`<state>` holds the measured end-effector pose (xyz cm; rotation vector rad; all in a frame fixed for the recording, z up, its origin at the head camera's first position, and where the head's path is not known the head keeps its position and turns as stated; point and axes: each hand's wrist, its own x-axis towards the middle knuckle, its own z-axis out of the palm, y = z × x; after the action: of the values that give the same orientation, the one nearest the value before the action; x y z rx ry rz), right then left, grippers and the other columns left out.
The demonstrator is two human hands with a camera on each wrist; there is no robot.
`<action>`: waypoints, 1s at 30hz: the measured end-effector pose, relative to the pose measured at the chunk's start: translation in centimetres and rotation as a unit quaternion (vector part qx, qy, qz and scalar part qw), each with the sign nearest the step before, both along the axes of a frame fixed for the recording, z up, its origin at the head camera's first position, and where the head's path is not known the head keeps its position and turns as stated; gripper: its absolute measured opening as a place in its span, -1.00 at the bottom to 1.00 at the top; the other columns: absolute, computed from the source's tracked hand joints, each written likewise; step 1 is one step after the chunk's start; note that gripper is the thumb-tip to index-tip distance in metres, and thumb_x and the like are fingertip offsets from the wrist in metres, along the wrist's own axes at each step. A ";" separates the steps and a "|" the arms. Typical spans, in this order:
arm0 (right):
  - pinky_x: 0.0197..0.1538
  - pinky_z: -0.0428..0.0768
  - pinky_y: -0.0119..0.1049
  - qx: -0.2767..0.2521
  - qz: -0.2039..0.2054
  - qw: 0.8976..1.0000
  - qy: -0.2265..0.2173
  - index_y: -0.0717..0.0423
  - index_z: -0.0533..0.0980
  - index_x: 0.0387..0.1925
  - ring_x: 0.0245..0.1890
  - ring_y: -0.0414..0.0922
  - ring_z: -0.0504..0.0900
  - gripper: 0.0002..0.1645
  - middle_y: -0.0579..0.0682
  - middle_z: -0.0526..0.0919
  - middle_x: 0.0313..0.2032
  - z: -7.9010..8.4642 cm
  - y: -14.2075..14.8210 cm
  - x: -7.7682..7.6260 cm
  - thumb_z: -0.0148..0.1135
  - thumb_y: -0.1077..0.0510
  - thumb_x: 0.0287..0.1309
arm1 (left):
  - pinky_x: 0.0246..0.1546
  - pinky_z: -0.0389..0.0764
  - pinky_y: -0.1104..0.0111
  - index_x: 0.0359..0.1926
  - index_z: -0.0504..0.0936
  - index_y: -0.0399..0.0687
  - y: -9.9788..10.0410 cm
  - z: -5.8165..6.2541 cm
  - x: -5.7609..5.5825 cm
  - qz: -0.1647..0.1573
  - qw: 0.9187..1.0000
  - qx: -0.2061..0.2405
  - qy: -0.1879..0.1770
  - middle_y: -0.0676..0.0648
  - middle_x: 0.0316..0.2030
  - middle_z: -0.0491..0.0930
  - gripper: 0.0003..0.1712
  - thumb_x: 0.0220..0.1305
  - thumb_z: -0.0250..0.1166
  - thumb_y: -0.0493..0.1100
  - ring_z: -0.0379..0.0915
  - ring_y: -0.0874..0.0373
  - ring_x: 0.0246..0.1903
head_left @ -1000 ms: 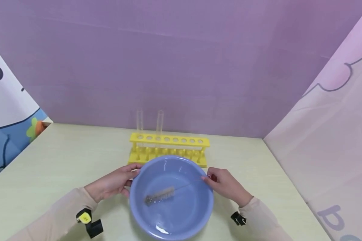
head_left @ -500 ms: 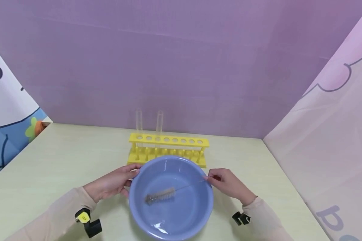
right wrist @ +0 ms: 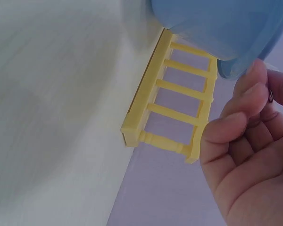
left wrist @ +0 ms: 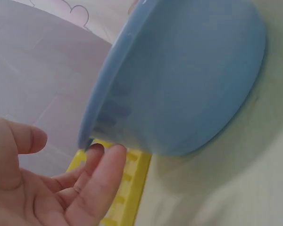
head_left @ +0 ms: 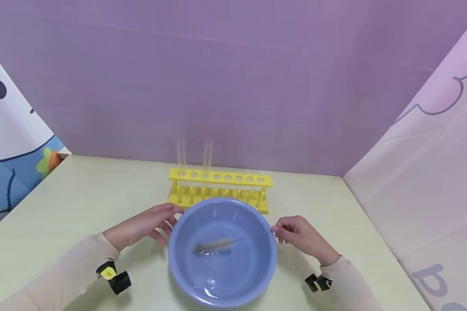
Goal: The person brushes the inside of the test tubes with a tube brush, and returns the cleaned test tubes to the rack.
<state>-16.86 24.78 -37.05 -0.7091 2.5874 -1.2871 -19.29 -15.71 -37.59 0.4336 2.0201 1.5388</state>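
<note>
"What are you holding out there?"

"From my end, my right hand [head_left: 301,235] pinches a brush [head_left: 214,246] by its wire handle [head_left: 253,236]; the brush head is inside the blue basin [head_left: 241,272]. My left hand [head_left: 149,222] is loose beside it; I can't tell whether it touches."

"Which step?"

"Wetting the brush, I'd judge."

"And next?"

"Lifting the brush out would call for a firm pinch, clearing the rim [head_left: 222,200] and the yellow rack [head_left: 222,181] behind."
</note>
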 end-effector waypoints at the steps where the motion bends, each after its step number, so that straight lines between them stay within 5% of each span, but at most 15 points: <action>1: -0.60 0.30 -0.50 0.001 -0.001 1.000 0.000 0.19 0.52 -0.54 -0.70 -0.40 0.23 -0.71 0.14 0.49 -0.66 0.0 0.0 0.0 0.11 0.17 0.29 | -0.30 0.65 0.16 0.28 0.27 -0.23 -0.1 0.2 -0.1 0.002 1.000 -0.010 0.006 -0.20 -0.18 0.49 -0.39 0.46 -0.14 0.13 0.56 0.04 -0.25; 13: -0.56 0.47 -0.45 0.018 -0.005 1.000 -0.009 0.15 0.60 -0.43 -0.64 -0.36 0.41 -0.82 0.06 0.52 -0.66 0.7 0.3 0.5 0.19 0.16 0.23 | -0.22 0.64 0.24 0.21 0.29 -0.32 -1.1 2.7 -3.0 0.088 0.991 -0.053 0.086 -0.22 -0.21 0.45 -0.39 0.44 -0.08 0.11 0.50 0.02 -0.20; 16: -0.57 0.47 -0.45 0.020 -0.004 1.000 -0.011 0.16 0.60 -0.43 -0.65 -0.36 0.41 -0.82 0.04 0.52 -0.66 0.7 0.3 0.6 0.19 0.16 0.23 | -0.19 0.65 0.23 0.18 0.31 -0.30 -0.7 2.9 -3.8 0.134 0.981 -0.054 0.131 -0.25 -0.17 0.48 -0.43 0.41 0.00 0.09 0.50 0.00 -0.17; 22: -0.62 0.38 -0.50 0.023 -0.005 1.000 -0.005 0.16 0.60 -0.44 -0.67 -0.39 0.37 -0.81 -0.02 0.50 -0.68 0.8 0.2 0.7 0.19 0.16 0.22 | -0.19 0.65 0.26 0.20 0.31 -0.20 0.1 2.8 -5.4 0.221 0.947 -0.102 0.209 -0.22 -0.07 0.46 -0.45 0.34 0.13 0.04 0.47 -0.04 -0.11; 30: -0.63 0.34 -0.51 0.036 -0.013 0.999 0.009 0.12 0.60 -0.45 -0.69 -0.39 0.34 -0.83 0.02 0.51 -0.67 0.7 0.1 0.8 0.20 0.15 0.22 | 0.14 0.42 0.03 0.27 0.22 -0.26 0.6 2.0 -7.6 0.236 0.929 -0.109 0.262 -0.28 0.07 0.42 -0.36 0.27 0.24 -0.13 0.39 -0.16 0.08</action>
<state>-16.05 24.87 -36.34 -0.6781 2.6505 -1.1945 -26.86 -15.09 -35.64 0.3029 2.8471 1.5449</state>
